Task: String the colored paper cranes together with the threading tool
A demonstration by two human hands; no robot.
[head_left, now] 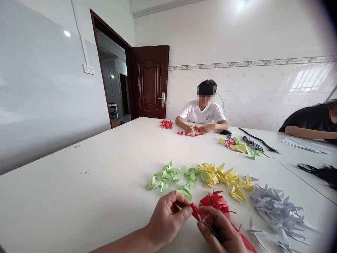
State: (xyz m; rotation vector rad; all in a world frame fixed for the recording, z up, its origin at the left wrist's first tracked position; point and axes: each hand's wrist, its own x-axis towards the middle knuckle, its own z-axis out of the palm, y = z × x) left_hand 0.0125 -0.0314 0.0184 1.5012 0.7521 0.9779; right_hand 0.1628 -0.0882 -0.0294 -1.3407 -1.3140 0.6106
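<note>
Between the thumb and index finger of my left hand (170, 219) is a small folded red paper crane (195, 211). Its other edge meets the pinched fingertips of my right hand (219, 230). A thin dark thing shows between the right fingers, too hidden to name. Right behind my hands lies a pile of red paper cranes (216, 203), partly covered by the right hand. Green paper cranes (166, 175) spread beyond the left hand, beside a heap of yellow paper cranes (223, 177). White paper cranes (279, 211) are piled to the right.
Across the white table (79, 211) a person (204, 111) handles red cranes, near another red bunch (166, 124). Mixed cranes (240, 147), black cord (259, 140) and black strands (319, 174) lie at the right. Another person's arm (309, 132) rests near papers (304, 144).
</note>
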